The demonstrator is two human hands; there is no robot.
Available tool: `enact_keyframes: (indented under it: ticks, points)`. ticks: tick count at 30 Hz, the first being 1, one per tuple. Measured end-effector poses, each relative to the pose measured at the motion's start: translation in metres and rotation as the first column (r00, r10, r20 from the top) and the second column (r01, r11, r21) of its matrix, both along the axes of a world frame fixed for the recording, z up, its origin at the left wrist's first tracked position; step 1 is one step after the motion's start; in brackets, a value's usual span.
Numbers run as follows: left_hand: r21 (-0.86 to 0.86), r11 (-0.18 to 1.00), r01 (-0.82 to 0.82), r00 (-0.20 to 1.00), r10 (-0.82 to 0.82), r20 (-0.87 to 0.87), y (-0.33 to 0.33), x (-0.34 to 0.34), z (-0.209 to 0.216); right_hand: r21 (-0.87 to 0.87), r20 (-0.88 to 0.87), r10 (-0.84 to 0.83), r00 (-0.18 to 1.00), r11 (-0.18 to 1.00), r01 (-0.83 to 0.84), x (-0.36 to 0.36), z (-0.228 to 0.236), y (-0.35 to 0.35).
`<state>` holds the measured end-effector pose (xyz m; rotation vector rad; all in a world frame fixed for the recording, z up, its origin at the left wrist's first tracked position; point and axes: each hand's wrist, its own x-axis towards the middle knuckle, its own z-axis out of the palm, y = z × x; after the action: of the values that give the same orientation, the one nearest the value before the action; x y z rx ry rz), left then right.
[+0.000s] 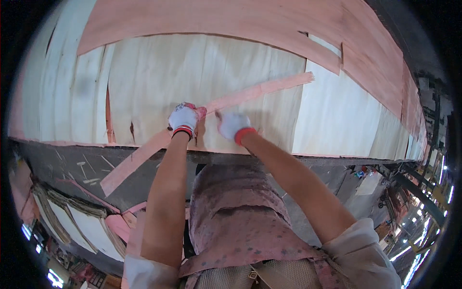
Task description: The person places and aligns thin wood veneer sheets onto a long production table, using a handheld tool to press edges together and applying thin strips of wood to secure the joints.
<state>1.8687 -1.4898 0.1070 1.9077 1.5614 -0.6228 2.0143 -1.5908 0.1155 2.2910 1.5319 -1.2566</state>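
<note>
A long pink strip of wood veneer (pixel 260 90) lies slantwise over pale veneer sheets (pixel 192 62). Its near left end hangs out past the front edge. My left hand (pixel 185 118), in a white glove with a red cuff, is closed around the strip near its middle. Just to the right, below the strip, is my right hand (pixel 233 126), gloved the same way and slightly blurred. Its fingers are curled, with a small dark tip showing at their left side; what they hold is hidden.
Pink veneer sheets (pixel 216 17) overlap the pale ones along the far side. Scraps (pixel 82 168) litter the grey floor at the left. A stack of sheets (pixel 82 221) lies at the lower left, and metal framework (pixel 418 192) stands at the right.
</note>
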Motion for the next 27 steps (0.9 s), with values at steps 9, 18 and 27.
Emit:
enact_keyframes:
  ticks: [9, 18, 27]
  points:
    - [-0.045, 0.998, -0.048, 0.998, 0.050, 0.043, 0.011, -0.004, 0.005, -0.027, -0.198, -0.202, 0.959, 0.979, 0.200, 0.060, 0.043, -0.076]
    - [0.012, 0.994, 0.104, 0.949, -0.103, 0.298, -0.007, 0.022, 0.109, 0.459, 0.018, 0.230, 0.973, 0.863, -0.212, 0.137, 0.080, -0.004]
    - [-0.031, 0.949, -0.312, 0.417, 0.166, 0.894, -0.017, 0.060, 0.135, -0.177, -0.945, -0.303, 0.121, 0.787, 0.591, 0.088, 0.157, 0.007]
